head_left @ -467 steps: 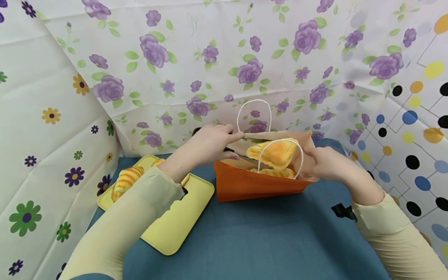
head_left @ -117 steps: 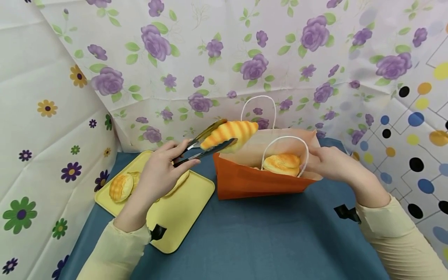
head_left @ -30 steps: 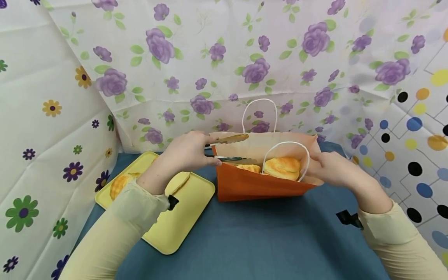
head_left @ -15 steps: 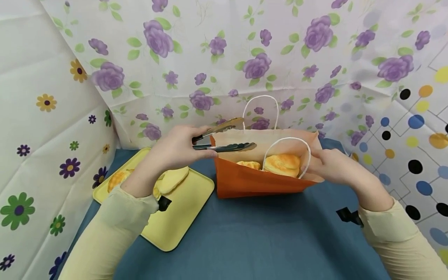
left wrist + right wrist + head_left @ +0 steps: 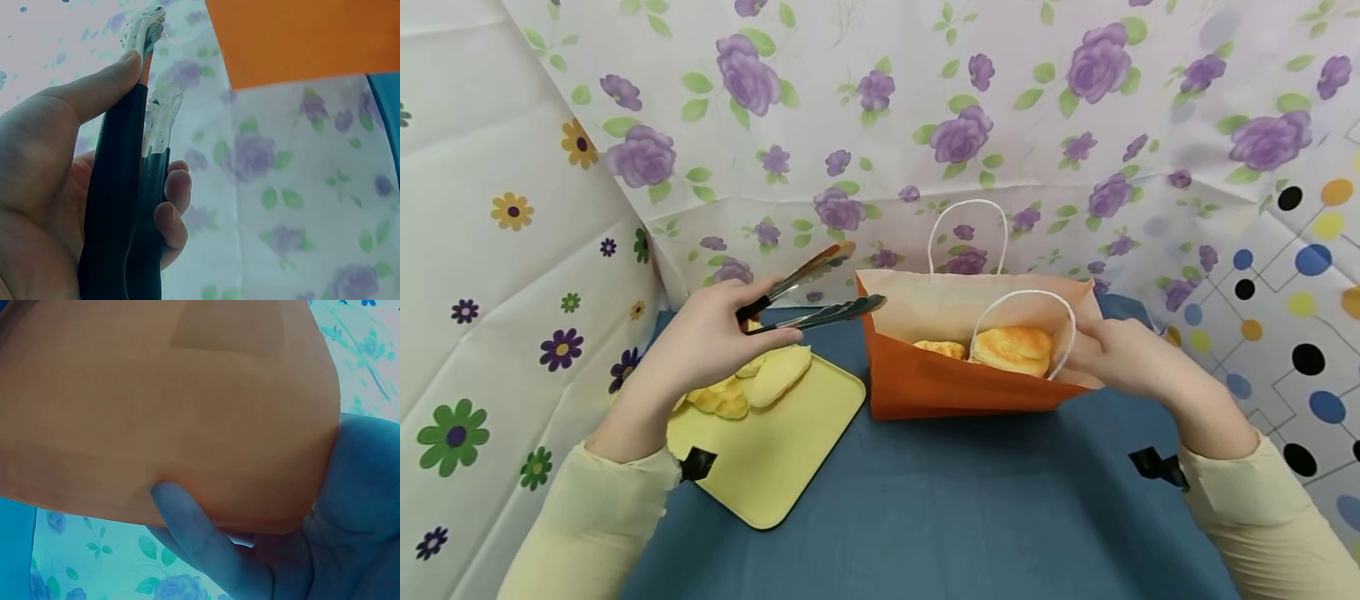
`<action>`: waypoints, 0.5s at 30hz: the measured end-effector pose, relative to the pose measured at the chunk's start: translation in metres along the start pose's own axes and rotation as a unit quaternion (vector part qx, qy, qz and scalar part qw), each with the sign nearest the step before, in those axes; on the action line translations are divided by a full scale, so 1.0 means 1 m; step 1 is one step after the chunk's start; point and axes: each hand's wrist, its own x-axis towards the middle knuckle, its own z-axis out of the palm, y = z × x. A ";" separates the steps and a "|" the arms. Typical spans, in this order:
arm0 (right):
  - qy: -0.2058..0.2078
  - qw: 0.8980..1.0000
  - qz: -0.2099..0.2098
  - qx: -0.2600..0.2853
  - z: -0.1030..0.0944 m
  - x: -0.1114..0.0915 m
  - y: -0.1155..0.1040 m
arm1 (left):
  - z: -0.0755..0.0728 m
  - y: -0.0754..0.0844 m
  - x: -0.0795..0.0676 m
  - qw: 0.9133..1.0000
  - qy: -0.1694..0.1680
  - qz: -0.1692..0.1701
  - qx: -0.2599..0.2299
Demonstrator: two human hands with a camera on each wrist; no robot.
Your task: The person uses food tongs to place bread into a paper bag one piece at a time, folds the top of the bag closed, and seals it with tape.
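Observation:
My left hand [image 5: 700, 342] holds a pair of tongs [image 5: 842, 310], raised between the tray and the bag. The tongs' arms stand apart with nothing between them. In the left wrist view, thumb and fingers wrap the black handles [image 5: 115, 187]. My right hand [image 5: 1123, 354] grips the right edge of an orange paper bag [image 5: 962, 392] with white handles. Seen from the right wrist, the thumb [image 5: 187, 512] lies against the bag's side. Inside the bag a golden bun [image 5: 1015, 348] and a second bread piece [image 5: 942, 349] show; the bag's bottom is hidden.
A yellow tray [image 5: 775, 475] lies left of the bag, partly under my left forearm. It bears a pale flat bread [image 5: 781, 375], a lumpy yellow bread [image 5: 722, 398] and other pieces partly hidden by the hand. Blue cloth [image 5: 940, 508] covers the table; a flowered sheet [image 5: 865, 167] hangs behind.
The tongs held a striped croissant near the bag earlier; it left them and is now out of sight. My left hand has drawn back leftward with the tongs. My right hand kept its grip.

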 end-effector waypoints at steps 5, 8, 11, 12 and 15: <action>0.000 1.000 0.000 -0.006 -0.002 0.001 0.000 | -0.001 -0.025 -0.020 0.999 -0.004 -0.037 0.000; -0.002 1.000 -0.002 -0.009 -0.003 0.001 0.000 | 0.001 -0.041 -0.031 0.998 -0.006 -0.055 -0.005; -0.003 1.000 0.000 -0.007 -0.003 0.000 0.000 | 0.007 -0.058 -0.042 0.997 -0.001 -0.073 -0.001; -0.006 1.000 0.001 -0.005 -0.003 0.000 -0.001 | 0.009 -0.064 -0.047 0.997 0.001 -0.078 -0.001; -0.009 1.000 0.003 0.001 -0.001 -0.001 -0.001 | 0.017 -0.085 -0.061 0.995 0.006 -0.096 -0.007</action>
